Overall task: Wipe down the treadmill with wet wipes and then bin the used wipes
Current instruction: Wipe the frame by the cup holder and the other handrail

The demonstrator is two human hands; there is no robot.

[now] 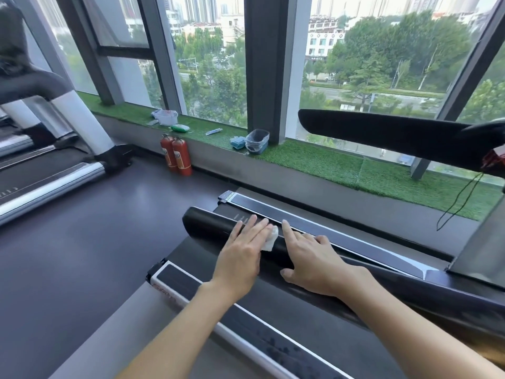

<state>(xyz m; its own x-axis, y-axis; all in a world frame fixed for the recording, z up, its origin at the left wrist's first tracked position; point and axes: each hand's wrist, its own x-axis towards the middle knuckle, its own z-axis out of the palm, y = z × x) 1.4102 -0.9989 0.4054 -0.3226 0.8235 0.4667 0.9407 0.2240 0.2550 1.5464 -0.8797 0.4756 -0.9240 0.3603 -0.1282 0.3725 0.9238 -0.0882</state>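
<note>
My left hand [241, 253] lies flat with fingers straight, pressing a white wet wipe [270, 239] onto the black handrail [207, 225] near its rounded end. My right hand [311, 258] braces just beside it, index straight, other fingers curled over the rail's far side. The wipe looks thin, limp and light. I judge it bunches easily, so flat pressure suits it better than a pinch. The rail is smooth, glossy and tubular. A plastic-lined bin [257, 140] sits on the artificial-grass sill [328, 165], well apart.
</note>
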